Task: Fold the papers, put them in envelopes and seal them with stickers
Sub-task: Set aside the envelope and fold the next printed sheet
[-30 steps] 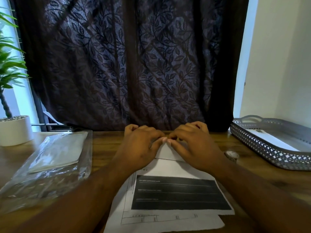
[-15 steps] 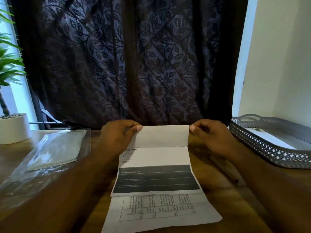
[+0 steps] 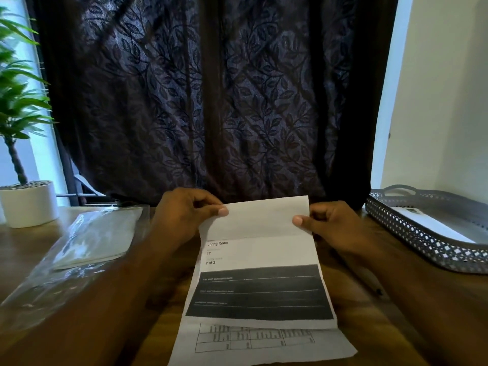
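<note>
On the wooden table [image 3: 163, 320], in the only view, which is given by the head camera, a printed paper [image 3: 260, 262] is held up by its far edge, just in front of the dark leaf-patterned curtain [image 3: 206, 101]. The upper left corner of the sheet is pinched by the left hand [image 3: 184, 215], with the thumb on the front side and the other fingers curled behind it. The right edge is pinched in the same manner by the right hand [image 3: 335, 228]. A crease is seen across the paper below the blank top part; under it a few printed lines and a black block are visible. The lower end of this sheet rests on a second paper [image 3: 264, 344], on which a table is printed and which lies flat at the near edge. To the left, a clear plastic bag with envelopes [image 3: 97, 236] is laid, and behind it a white plant pot [image 3: 29, 204] is placed. To the right, a grey perforated tray [image 3: 422, 233] is standing, and a white envelope [image 3: 433, 223] is seen inside it.
</note>
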